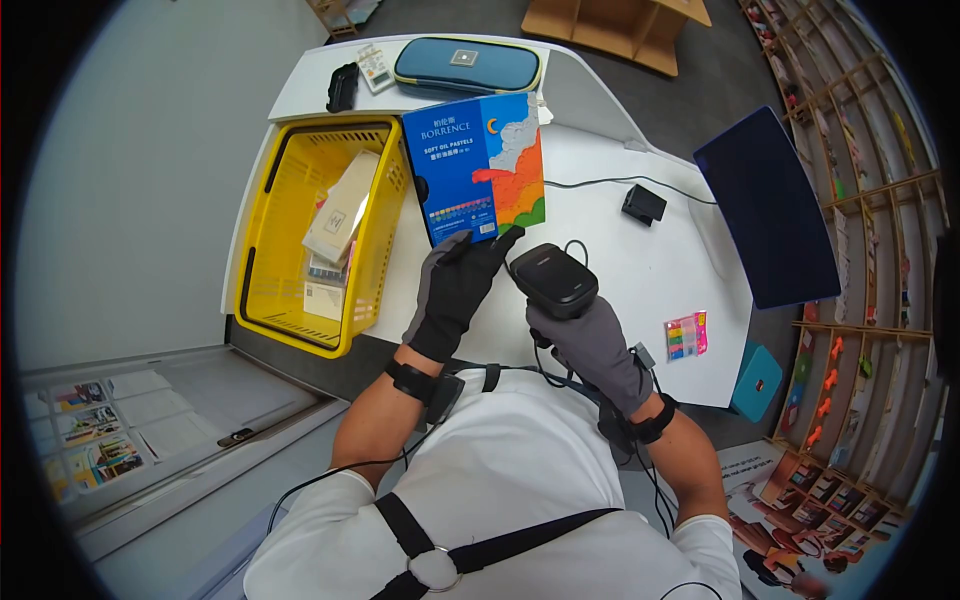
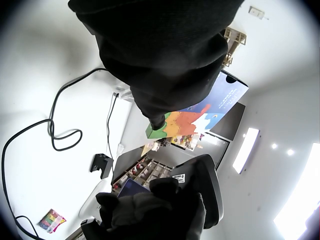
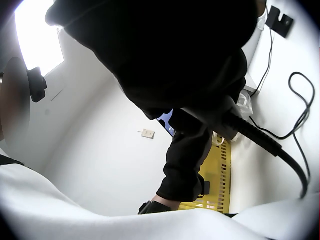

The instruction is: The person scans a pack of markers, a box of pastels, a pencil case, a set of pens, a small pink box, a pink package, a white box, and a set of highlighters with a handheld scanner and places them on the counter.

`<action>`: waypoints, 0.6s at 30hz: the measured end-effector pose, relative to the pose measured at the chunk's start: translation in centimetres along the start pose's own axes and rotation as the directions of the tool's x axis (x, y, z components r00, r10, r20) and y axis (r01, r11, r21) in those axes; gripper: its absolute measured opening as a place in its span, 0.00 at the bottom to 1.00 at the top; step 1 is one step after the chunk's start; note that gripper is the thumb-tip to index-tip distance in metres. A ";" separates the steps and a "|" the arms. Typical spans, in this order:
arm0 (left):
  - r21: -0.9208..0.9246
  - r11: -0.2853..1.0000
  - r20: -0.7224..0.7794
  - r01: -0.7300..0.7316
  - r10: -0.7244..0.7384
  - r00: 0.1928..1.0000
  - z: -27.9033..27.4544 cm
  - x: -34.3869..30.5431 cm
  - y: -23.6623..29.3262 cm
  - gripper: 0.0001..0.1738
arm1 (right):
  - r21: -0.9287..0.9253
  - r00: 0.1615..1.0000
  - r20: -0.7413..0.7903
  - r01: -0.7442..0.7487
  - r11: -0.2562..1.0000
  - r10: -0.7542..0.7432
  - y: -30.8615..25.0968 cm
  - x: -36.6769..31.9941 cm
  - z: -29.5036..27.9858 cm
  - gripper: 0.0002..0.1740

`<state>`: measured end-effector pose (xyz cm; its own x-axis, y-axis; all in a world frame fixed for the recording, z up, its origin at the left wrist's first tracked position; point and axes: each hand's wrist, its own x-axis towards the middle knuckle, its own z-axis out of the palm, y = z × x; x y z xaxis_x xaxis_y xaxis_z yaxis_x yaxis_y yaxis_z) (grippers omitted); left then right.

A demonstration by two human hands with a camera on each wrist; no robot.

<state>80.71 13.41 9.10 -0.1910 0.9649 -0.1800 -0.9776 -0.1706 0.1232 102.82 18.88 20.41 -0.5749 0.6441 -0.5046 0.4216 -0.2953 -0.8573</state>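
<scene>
While gripping the blue pastel box [image 1: 450, 165] near its lower edge with the left hand [image 1: 455, 290], holds the black handheld device [image 1: 553, 280] in the right hand [image 1: 595, 350]; wears dark gloves on both. On the left, spreads the thumb along the printed front, with the other fingers partly hidden, bent round the box and opened no wider than its thickness; on the right, curls the fingers closed about the handle, as seen in the left wrist view. Tilts the box slightly above the white table [image 1: 640, 290], close by the right rim of the yellow basket [image 1: 258, 215]; cannot tell from these views whether touching that rim. Keeps the device apart from the box, near its lower right corner; shows a thick cable [image 3: 260, 142] running from the handle. Note inside the basket: pale packages [image 1: 343, 215], overlapping. Note beyond the box: a blue pencil case [image 1: 465, 68], beside a small white keypad device [image 1: 376, 70]; farther right, a black block [image 1: 643, 205], a dark monitor [image 1: 770, 210] and, nearer the body, a multicoloured packet [image 1: 686, 335].
</scene>
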 end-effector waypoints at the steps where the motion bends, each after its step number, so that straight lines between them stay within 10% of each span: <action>1: 0.027 1.000 0.002 -0.004 0.004 1.000 0.0 0.0 0.0 0.35 | -0.016 1.000 -0.003 0.000 1.000 0.000 0.0 0.0 0.0 0.18; 10: 0.085 0.995 0.058 -0.047 0.042 0.997 1.5 -0.3 -0.1 0.35 | -0.070 0.996 -0.045 0.071 0.995 -0.074 3.1 1.6 -2.0 0.15; 18: 0.072 0.997 0.010 0.025 -0.025 1.000 1.1 -1.0 0.9 0.35 | 0.505 0.953 -0.277 0.033 0.863 0.125 7.3 5.5 -5.6 0.15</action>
<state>80.13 12.51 10.42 -0.1653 0.9710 -0.1729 -0.9731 -0.1320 0.1891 106.69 24.19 11.91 -0.3004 0.7722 -0.5599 -0.0093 -0.5894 -0.8078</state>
